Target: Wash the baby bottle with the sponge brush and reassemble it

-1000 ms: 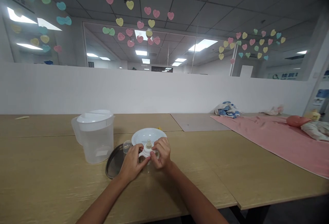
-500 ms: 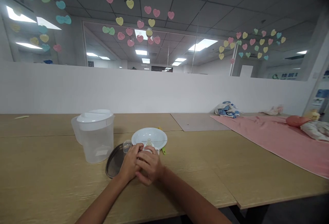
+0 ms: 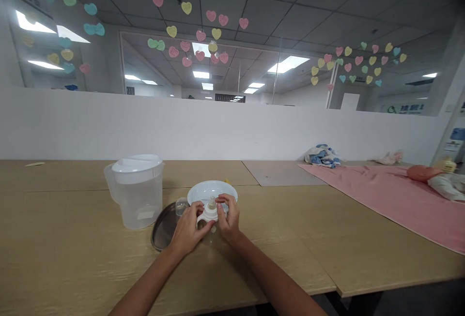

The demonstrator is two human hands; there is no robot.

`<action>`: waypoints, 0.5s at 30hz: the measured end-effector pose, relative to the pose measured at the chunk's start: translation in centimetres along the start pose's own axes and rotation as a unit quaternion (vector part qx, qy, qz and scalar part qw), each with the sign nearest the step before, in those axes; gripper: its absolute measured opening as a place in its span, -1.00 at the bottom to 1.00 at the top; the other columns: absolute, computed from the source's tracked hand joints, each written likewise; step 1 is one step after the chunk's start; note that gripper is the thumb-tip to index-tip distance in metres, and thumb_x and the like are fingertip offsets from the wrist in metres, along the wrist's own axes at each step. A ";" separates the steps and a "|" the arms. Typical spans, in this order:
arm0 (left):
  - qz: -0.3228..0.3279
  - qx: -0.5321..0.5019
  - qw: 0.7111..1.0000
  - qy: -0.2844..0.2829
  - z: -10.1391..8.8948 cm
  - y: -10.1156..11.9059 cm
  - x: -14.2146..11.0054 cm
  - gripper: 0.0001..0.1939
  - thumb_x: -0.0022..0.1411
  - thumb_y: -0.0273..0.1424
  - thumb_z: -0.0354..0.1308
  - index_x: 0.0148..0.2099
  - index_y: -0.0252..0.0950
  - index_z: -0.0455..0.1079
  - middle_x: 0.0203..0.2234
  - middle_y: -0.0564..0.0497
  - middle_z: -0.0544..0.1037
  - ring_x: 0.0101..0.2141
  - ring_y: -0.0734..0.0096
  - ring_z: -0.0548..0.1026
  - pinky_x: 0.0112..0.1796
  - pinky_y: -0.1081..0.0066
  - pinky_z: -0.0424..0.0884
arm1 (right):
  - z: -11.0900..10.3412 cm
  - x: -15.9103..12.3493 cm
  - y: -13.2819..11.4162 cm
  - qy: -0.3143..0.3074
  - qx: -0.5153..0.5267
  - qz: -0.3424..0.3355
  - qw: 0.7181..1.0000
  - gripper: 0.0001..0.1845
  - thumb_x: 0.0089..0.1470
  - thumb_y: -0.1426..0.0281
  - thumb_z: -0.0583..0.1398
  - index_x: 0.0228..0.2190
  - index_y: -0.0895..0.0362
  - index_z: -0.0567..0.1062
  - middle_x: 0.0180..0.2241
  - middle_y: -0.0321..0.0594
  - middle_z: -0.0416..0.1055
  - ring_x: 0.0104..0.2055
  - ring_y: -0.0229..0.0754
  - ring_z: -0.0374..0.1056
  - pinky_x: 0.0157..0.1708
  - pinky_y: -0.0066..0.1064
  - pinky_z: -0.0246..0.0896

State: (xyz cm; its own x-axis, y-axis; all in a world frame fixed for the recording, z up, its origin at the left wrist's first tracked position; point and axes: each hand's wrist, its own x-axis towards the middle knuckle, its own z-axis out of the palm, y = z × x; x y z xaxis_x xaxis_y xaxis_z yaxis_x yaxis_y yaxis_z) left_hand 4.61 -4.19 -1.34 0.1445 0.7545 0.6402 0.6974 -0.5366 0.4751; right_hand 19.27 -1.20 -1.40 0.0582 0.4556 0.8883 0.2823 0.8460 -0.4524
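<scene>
A plastic jug (image 3: 136, 200) stands on the bench (image 3: 72, 258) at 10 o'clock. The left hand (image 3: 188, 233) and right hand (image 3: 228, 221) have fingers closed on a white baby bottle (image 3: 208, 214) between them. A white plate (image 3: 212, 192) lies just behind, at 12 o'clock.

Nothing is legible: the green-lettered sign (image 3: 404, 108) on the far wall and the writing on the paper hearts (image 3: 186, 8) are too blurred.

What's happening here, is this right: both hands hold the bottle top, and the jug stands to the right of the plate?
Not quite. The head view shows the jug to the left of the plate, not the right. The rest is right: the left hand and right hand both hold the bottle top.
</scene>
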 end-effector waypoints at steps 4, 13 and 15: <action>0.021 0.003 1.000 -0.007 -0.2 0.1 0.0 -0.62 0.11 -0.15 0.04 -0.11 -0.29 0.27 -0.27 -0.08 0.47 -0.24 0.24 0.43 -0.22 0.27 0.36 | 0.0 0.2 -0.2 0.044 -0.004 0.008 0.999 -0.83 0.06 0.39 0.03 -0.29 0.13 0.35 -0.44 -0.20 0.35 -0.24 -0.12 0.27 -0.17 -0.22 0.15; 0.078 0.036 0.996 -0.023 -0.5 0.4 0.3 -0.67 0.20 -0.19 -0.04 -0.10 -0.29 0.31 -0.28 -0.07 0.47 -0.23 0.24 0.41 -0.21 0.29 0.32 | 0.1 0.7 -0.3 -0.113 0.198 0.101 0.968 -0.52 -0.05 0.36 0.09 -0.03 0.10 0.19 -0.24 -0.16 0.40 -0.18 -0.11 0.31 -0.16 -0.28 0.18; 0.075 0.049 0.996 -0.017 -0.4 0.3 0.3 -0.68 0.18 -0.19 -0.02 -0.14 -0.29 0.33 -0.32 -0.05 0.47 -0.27 0.25 0.40 -0.23 0.30 0.31 | 0.1 0.6 -0.1 -0.152 0.193 0.095 0.965 -0.47 -0.04 0.35 0.09 0.01 0.10 0.14 -0.28 -0.19 0.40 -0.22 -0.13 0.32 -0.17 -0.29 0.18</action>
State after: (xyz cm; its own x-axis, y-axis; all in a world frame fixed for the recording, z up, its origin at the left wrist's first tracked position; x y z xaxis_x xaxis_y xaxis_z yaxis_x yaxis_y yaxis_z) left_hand 4.60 -4.29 -0.71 0.2749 0.6818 0.6779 0.7305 -0.6065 0.3139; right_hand 19.21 -0.95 -0.80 -0.2264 0.6229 0.7488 -0.0862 0.7529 -0.6524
